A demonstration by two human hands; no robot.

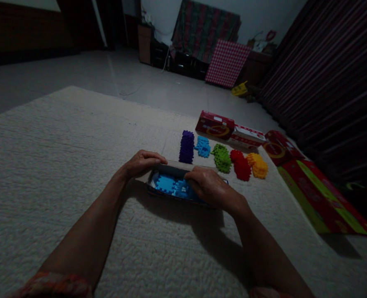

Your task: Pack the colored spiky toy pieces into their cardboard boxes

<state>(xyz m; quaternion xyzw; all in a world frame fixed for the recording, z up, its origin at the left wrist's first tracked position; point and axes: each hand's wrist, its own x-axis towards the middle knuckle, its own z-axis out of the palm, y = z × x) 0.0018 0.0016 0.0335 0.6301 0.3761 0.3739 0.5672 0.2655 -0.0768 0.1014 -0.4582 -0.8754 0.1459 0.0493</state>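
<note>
A long open cardboard box (171, 196) lies on the pale quilted cover with light-blue notched interlocking pieces (165, 183) inside it. My left hand (143, 162) is closed on the box's far left edge, thumb along the rim. Over the right half of the box, my right hand (208, 184) has its fingers curled down inside; whatever they grip is hidden. Beyond the box lie groups of similar notched pieces: a purple row (186, 147), a light-blue pile (203, 147), a green pile (222, 158), a red pile (241, 165) and a yellow pile (258, 165).
Red cartons (214, 125) and a white-topped carton (248, 138) stand behind the piles. A larger red and green box (322, 196) sits at the right, near a dark striped curtain (326, 74). The quilted cover (62, 165) ends at a tiled floor (102, 74).
</note>
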